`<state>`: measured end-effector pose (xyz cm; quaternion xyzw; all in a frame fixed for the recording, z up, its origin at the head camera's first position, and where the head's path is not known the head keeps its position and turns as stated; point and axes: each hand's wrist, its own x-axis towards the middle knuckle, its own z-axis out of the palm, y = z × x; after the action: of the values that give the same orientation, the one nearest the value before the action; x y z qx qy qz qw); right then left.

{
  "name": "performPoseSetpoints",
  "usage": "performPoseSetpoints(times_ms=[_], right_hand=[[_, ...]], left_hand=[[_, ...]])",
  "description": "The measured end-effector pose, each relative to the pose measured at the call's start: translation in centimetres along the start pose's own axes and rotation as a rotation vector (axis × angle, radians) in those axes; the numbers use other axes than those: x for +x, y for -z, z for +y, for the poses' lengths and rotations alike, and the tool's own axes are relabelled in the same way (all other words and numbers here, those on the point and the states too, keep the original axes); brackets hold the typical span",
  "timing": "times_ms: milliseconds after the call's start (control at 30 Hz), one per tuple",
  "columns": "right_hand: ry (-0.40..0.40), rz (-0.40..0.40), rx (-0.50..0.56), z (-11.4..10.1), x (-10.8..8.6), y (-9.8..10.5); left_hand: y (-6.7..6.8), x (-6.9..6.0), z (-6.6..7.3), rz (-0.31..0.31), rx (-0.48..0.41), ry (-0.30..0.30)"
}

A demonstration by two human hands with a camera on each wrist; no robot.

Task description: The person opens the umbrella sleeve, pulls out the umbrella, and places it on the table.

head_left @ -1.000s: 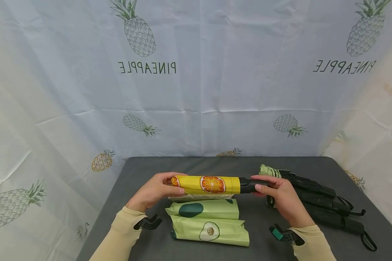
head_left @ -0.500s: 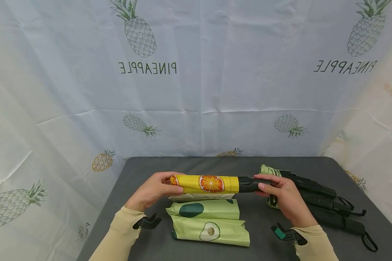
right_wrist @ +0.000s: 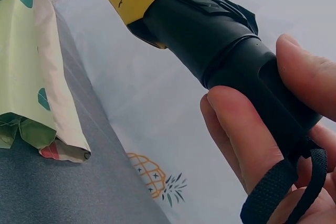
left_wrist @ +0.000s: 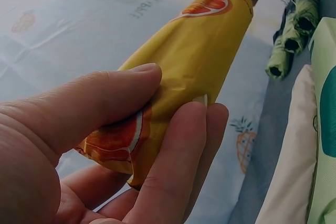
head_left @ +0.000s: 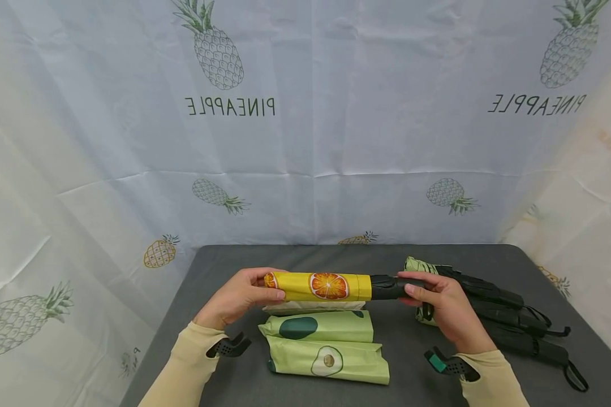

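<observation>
Over the table, a black folding umbrella (head_left: 387,287) lies level, mostly inside a yellow sleeve (head_left: 295,286) printed with orange slices. My left hand (head_left: 241,297) pinches the closed left end of the sleeve between thumb and fingers. At the other end, my right hand (head_left: 448,305) grips the umbrella's black handle (right_wrist: 262,77), and a wrist strap (right_wrist: 273,187) hangs by its fingers. A band of folded black cloth shows between sleeve mouth and handle in the right wrist view. How far the umbrella reaches inside the sleeve is hidden.
Below the hands lie two green avocado-print sleeves (head_left: 326,359) and a cream one (head_left: 305,308) on the grey table (head_left: 244,390). Several black folding umbrellas (head_left: 519,322) with green-trimmed ends lie at the right. A pineapple-print curtain (head_left: 336,141) hangs behind the table.
My right hand has shifted slightly right, while the yellow sleeve and left hand have edged left. A little more of the black umbrella shows between the sleeve mouth and my right fingers.
</observation>
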<state>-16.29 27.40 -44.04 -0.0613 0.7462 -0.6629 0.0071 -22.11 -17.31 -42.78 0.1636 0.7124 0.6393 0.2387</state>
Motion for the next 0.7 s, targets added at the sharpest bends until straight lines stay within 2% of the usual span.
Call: performPoseSetpoints(times_ms=[267,700], right_hand=[[0.000,0.012,-0.016,-0.09,0.06,0.30],[0.033,-0.009,0.035,-0.07,-0.09,0.78]], left_hand=[[-0.01,-0.07,0.20,0.003,-0.019,0.009],[-0.04,-0.19,0.39,0.018,-0.009,0.010]])
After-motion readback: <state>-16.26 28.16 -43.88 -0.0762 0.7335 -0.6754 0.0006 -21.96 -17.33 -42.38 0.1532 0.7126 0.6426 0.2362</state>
